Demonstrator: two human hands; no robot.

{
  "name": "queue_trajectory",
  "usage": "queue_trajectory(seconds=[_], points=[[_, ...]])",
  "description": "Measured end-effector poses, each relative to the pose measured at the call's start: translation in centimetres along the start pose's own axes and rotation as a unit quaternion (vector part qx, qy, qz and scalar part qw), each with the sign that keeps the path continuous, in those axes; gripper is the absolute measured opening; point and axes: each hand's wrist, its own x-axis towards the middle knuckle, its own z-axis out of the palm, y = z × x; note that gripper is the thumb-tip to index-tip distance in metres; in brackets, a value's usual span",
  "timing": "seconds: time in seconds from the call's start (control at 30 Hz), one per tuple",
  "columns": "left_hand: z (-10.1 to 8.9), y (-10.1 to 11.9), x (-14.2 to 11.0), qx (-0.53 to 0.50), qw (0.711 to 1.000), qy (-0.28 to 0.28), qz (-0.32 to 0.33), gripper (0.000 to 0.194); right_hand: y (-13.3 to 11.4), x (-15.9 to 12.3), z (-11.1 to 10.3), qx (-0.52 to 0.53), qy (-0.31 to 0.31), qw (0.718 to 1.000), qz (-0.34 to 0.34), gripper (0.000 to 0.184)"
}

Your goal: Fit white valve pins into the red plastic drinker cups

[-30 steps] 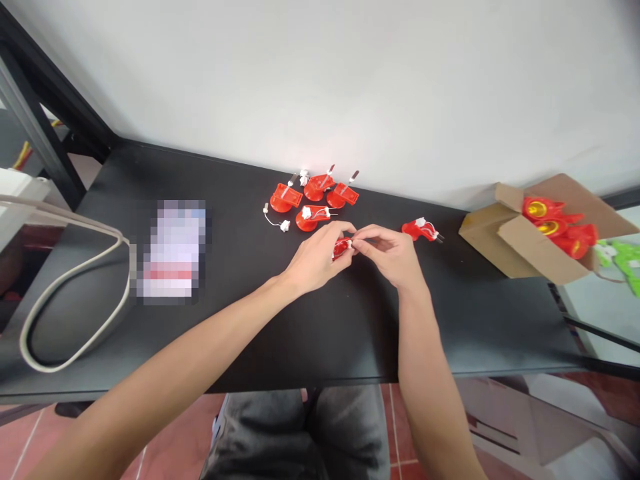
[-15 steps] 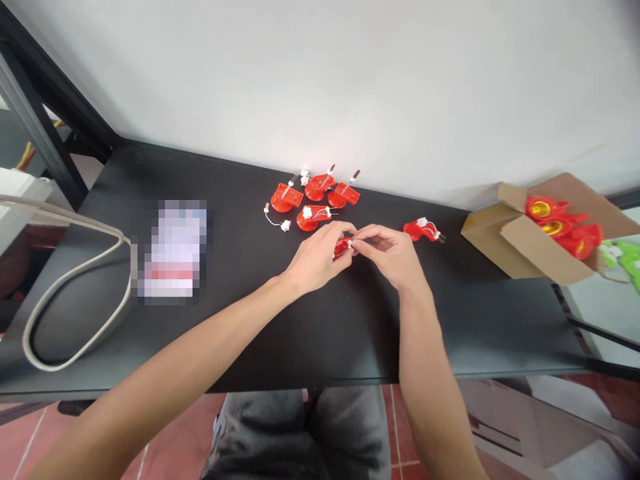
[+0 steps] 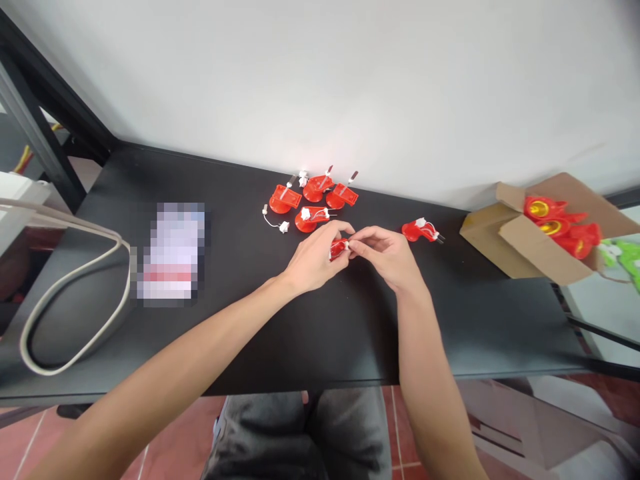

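My left hand (image 3: 320, 259) grips a small red plastic housing (image 3: 338, 249) between thumb and fingers, just above the black table. My right hand (image 3: 384, 252) pinches a small white part (image 3: 347, 246) at the housing's right end; the fingertips hide most of it. Behind my left hand lies a red housing with a white wired piece and thin prongs (image 3: 312, 217). Farther back are more red housings, one with a flat metal strip (image 3: 343, 195). To the right of my right hand rests another red housing with white wire and prongs (image 3: 419, 231).
A white wired piece (image 3: 283, 227) lies left of the housings. An open cardboard box (image 3: 493, 248) holding red and yellow parts (image 3: 550, 228) stands at the right, near a green item (image 3: 627, 257). A pixelated rectangle (image 3: 173, 250) and a looped pale cable (image 3: 75, 263) are at the left.
Both hands keep nearly the same hold on the red housing and white part. The whole view has shifted very slightly; the other things lie as before.
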Motion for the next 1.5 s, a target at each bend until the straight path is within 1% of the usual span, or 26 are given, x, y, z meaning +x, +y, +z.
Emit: queue_trajectory(seconds=[0.1, 0.37, 0.57, 0.73, 0.9, 1.03, 1.17, 1.37, 1.5], points=[[-0.1, 0.0, 0.1, -0.012, 1.0, -0.006, -0.002, 0.031, 0.0, -0.1, 0.0, 0.0, 0.004, 1.0, -0.002, 0.027], [-0.1, 0.0, 0.1, -0.021, 1.0, -0.001, 0.004, 0.03, -0.1, -0.1, 0.3, 0.015, 0.015, 0.999, 0.025, 0.03], [-0.2, 0.2, 0.0, -0.036, 0.999, 0.0, -0.01, 0.03, -0.1, -0.1, 0.3, 0.021, 0.003, 1.0, 0.009, 0.026], [-0.3, 0.5, 0.1, -0.068, 0.998, 0.011, -0.002, 0.022, -0.1, -0.2, 0.2, 0.021, -0.003, 1.0, 0.003, 0.025], [-0.3, 0.2, 0.7, -0.133, 0.99, 0.038, -0.004, 0.014, -0.1, -0.2, 0.4, 0.02, 0.005, 1.0, -0.006, 0.024], [-0.5, -0.1, 1.2, -0.173, 0.982, 0.06, -0.033, 0.016, -0.3, -0.2, 0.6, -0.003, 0.041, 0.998, -0.04, 0.026], [-0.8, 0.0, 1.3, -0.206, 0.975, 0.06, -0.063, 0.021, -0.2, -0.2, 1.1, -0.052, 0.069, 0.994, -0.064, 0.013], [-1.1, 0.3, 1.3, -0.199, 0.976, 0.06, -0.061, 0.021, 0.2, -0.1, 1.6, -0.066, 0.064, 0.988, -0.12, 0.001], [-1.0, 0.2, 1.4, -0.2, 0.977, 0.054, -0.053, 0.02, 0.3, 0.0, 2.0, -0.105, 0.088, 0.977, -0.162, 0.008]])
